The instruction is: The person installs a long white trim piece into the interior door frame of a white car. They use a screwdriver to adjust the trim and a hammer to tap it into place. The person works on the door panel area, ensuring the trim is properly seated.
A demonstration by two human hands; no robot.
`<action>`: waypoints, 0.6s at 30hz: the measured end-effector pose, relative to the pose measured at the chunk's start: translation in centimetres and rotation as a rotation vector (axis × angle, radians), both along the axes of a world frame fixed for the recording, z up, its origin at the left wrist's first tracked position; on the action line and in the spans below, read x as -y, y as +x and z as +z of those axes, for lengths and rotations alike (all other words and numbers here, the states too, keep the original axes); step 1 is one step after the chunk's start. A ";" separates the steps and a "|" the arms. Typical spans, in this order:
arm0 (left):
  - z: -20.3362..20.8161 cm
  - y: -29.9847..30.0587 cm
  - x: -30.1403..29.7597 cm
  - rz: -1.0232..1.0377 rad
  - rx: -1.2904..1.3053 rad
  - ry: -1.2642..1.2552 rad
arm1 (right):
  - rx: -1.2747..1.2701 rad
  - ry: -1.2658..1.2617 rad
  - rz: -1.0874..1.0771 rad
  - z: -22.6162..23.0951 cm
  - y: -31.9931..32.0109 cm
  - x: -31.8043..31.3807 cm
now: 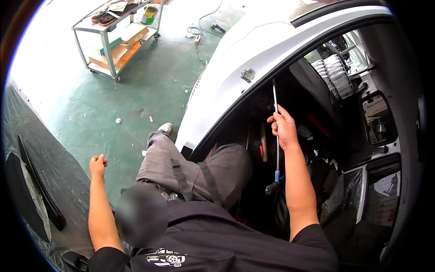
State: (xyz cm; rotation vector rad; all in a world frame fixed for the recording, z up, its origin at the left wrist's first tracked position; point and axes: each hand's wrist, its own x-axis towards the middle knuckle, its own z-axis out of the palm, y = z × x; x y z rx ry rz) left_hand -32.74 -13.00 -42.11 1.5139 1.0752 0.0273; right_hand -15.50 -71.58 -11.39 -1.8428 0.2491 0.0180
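Observation:
My right hand point(284, 127) is closed around the shaft of a long metal rod with a blue and black handle point(277, 156), inside the car's open doorway. The handle hangs at the lower end, below my hand. The rod's upper end reaches toward the dark interior beside the door frame, and its tip is hard to make out. Out to the left, my left hand point(98, 167) is held above the green floor with its fingers curled in, and nothing shows in it. Beyond the rod, a red-handled tool point(261, 150) lies in the dark footwell.
The white car body point(217, 90) curves along the doorway, with a metal door latch point(247, 75) on it. A door panel covered in plastic film point(45, 181) stands at the left. At the back are a wheeled cart point(108, 50) and a cable point(199, 34) on the floor.

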 end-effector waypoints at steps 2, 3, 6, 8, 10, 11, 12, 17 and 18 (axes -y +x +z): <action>-1.9 -0.8 0.4 0.003 -0.043 -0.005 | -0.012 -0.011 -0.011 -0.3 0.0 0.1; -2.9 -0.9 0.7 0.005 -0.063 -0.010 | -0.011 -0.016 -0.020 -0.3 0.1 0.1; -6.8 -2.3 0.7 -0.020 -0.098 -0.054 | -0.023 -0.025 -0.037 -0.5 0.1 0.1; -8.2 -3.4 0.8 -0.023 -0.139 -0.085 | -0.019 -0.034 -0.038 -0.6 0.1 0.1; -8.3 -4.1 1.3 -0.017 -0.194 -0.079 | -0.012 -0.064 -0.046 -0.9 -0.1 0.2; -8.4 -4.5 1.5 -0.014 -0.222 -0.076 | -0.007 -0.087 -0.052 -1.0 -0.2 0.3; -8.4 -4.6 1.7 -0.004 -0.230 -0.090 | -0.003 -0.109 -0.056 -1.1 -0.3 0.4; -9.8 -5.6 2.6 -0.010 -0.228 -0.142 | -0.053 -0.175 -0.094 -2.2 -0.8 2.0; -10.0 -5.7 2.7 -0.014 -0.224 -0.155 | -0.069 -0.171 -0.098 -2.4 -1.0 2.3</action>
